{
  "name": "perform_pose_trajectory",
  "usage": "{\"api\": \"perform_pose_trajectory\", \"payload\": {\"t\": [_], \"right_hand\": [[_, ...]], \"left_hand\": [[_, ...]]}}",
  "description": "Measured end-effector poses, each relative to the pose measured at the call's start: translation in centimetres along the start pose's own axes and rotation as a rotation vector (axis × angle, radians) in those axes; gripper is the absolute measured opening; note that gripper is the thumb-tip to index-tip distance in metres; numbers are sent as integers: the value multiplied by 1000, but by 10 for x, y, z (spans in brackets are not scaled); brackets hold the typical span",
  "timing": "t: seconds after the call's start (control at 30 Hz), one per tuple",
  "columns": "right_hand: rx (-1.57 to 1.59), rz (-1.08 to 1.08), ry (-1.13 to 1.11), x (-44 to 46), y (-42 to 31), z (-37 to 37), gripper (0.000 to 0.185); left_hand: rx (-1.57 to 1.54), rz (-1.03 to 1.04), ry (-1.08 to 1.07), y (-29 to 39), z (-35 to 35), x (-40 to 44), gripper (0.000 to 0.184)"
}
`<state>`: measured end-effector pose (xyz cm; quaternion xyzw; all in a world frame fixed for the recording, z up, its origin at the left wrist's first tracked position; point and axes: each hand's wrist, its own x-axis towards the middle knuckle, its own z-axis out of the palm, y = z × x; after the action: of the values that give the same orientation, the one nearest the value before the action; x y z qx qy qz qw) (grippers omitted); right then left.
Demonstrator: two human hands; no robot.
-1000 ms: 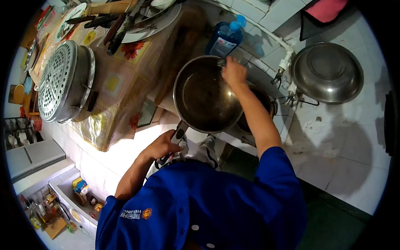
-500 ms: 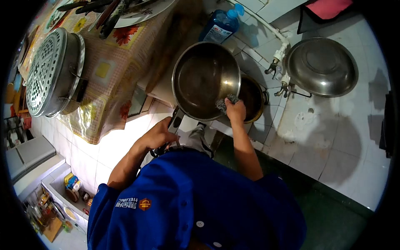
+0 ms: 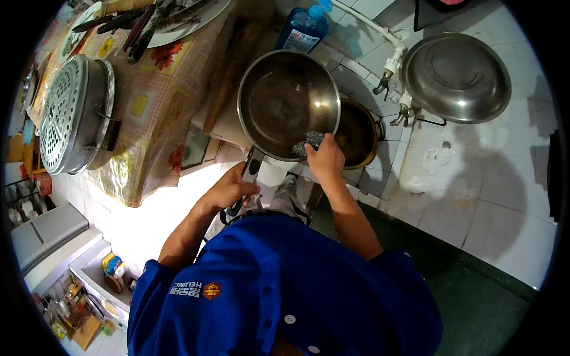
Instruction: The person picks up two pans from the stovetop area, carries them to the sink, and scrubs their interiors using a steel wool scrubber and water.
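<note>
My left hand [image 3: 230,189] is closed around the dark handle of a deep metal frying pan [image 3: 285,98], which is held with its inside facing me. A grey steel wool scourer [image 3: 308,143] is pinched in my right hand [image 3: 326,160] and rests against the pan's near inner rim. The pan's inside is brownish and shiny, with a bright glint on the right. Behind its right edge, a dark round pot [image 3: 359,133] with a side handle is partly hidden.
A blue soap bottle [image 3: 303,28] stands behind the pan. Two taps [image 3: 404,114] and an upturned metal basin [image 3: 456,77] are to the right. On the left, a steamer pot [image 3: 71,115] sits on a table with a patterned cloth [image 3: 139,107], with knives [image 3: 142,35] and plates beyond.
My right hand and the scourer have moved left along the pan's near rim. The pan appears slightly higher and further left as the view has shifted. My left hand keeps its grip.
</note>
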<state>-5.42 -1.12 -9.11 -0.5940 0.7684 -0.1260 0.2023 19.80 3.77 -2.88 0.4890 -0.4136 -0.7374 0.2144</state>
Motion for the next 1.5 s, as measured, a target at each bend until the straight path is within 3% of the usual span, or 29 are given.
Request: {"api": "perform_pose_trajectory", "payload": {"t": [0.07,0.13,0.27,0.33,0.37,0.43,0.53,0.57,0.67,0.7,0.77,0.83,0.93,1.0,1.07,1.13,1.2,1.27,1.33,1.4,1.43,1.5], "right_hand": [[-62,-50,-69,13,-6,-8,56],[-189,-163,-355,27,-14,-14,46],[-126,-292,-580,46,-34,12,45],[343,-386,-591,44,-53,27,50],[347,-390,-595,45,-59,34,50],[694,-476,-619,54,-68,48,49],[887,-385,-817,68,-60,72,45],[1011,-244,-955,71,-51,74,44],[880,-180,-1007,92,-27,78,42],[884,-188,-960,95,-20,76,41],[557,-303,-704,112,3,85,60],[171,-406,-542,92,-19,30,82],[-110,-516,-512,70,-24,42,75],[-73,-499,-397,70,-22,58,65],[252,-572,-295,81,-10,74,62],[769,-282,-474,114,6,100,56],[595,-191,-285,126,6,77,58],[184,-350,164,114,-1,50,56],[195,-378,122,111,-9,38,55],[59,-505,-83,115,-13,41,52],[-4,-562,19,117,-13,51,49],[-26,-604,-9,117,-19,62,43]], "left_hand": [[14,-13,25,0,2,1,34],[66,-24,21,-3,1,1,37],[167,-36,43,1,5,1,38],[216,-59,35,7,8,0,39],[190,-72,51,9,10,-1,38],[171,-60,76,-2,7,0,36],[86,-44,92,-8,7,-1,34],[16,-45,87,-8,8,-2,34],[9,-47,91,-9,9,-1,35],[4,-54,73,-5,8,-1,42],[10,-56,79,-7,7,-2,42],[22,-53,77,-6,6,-1,41],[65,-48,62,-3,6,0,35],[93,-53,96,-8,5,0,35],[51,-32,100,-11,5,-2,35],[43,-47,93,-9,5,-1,35],[37,-50,73,-10,2,-1,35],[-20,-26,68,-14,1,-1,35],[5,-31,72,-13,0,-1,36],[29,-42,77,-13,1,-1,36],[42,-35,75,-13,1,-1,36],[58,-29,80,-14,-3,0,35]]}}
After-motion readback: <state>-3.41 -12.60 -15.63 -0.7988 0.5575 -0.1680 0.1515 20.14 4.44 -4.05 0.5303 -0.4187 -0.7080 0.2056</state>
